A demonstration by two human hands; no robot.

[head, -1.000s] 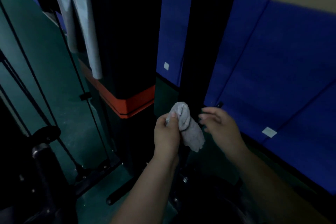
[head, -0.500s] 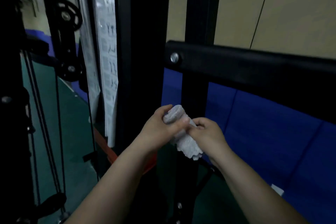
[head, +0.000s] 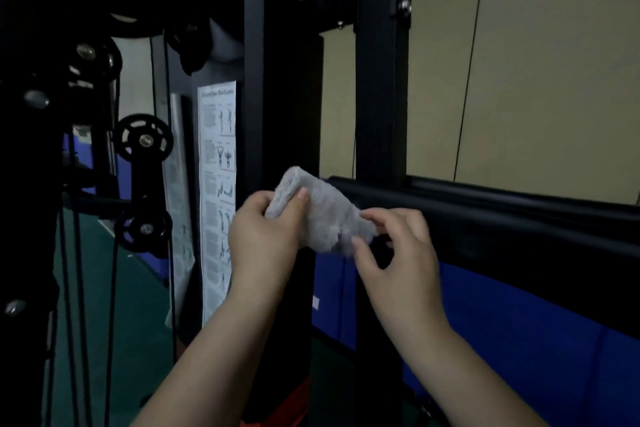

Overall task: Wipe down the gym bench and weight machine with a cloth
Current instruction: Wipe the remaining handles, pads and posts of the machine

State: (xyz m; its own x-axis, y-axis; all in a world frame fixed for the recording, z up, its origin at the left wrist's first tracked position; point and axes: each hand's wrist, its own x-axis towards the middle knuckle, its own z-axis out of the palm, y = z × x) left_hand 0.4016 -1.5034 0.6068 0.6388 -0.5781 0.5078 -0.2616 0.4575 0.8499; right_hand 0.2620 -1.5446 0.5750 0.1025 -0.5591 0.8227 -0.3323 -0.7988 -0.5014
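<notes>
A grey folded cloth is held up in front of the black weight machine. My left hand grips its upper left end, thumb on top. My right hand pinches its lower right corner between thumb and fingers. Just behind the cloth runs a black horizontal crossbar, which meets a black upright post. The cloth hangs close to the bar's left end; whether it touches the bar I cannot tell. No bench is in view.
Black pulleys and cables hang at the left. A white exercise chart is fixed to the machine's shroud. Blue wall padding and a beige wall lie behind. Green floor shows below left.
The view has risen from the machine's base to its crossbar. Both hands lifted the cloth, and my right hand went from reaching toward it to pinching its corner and spreading it.
</notes>
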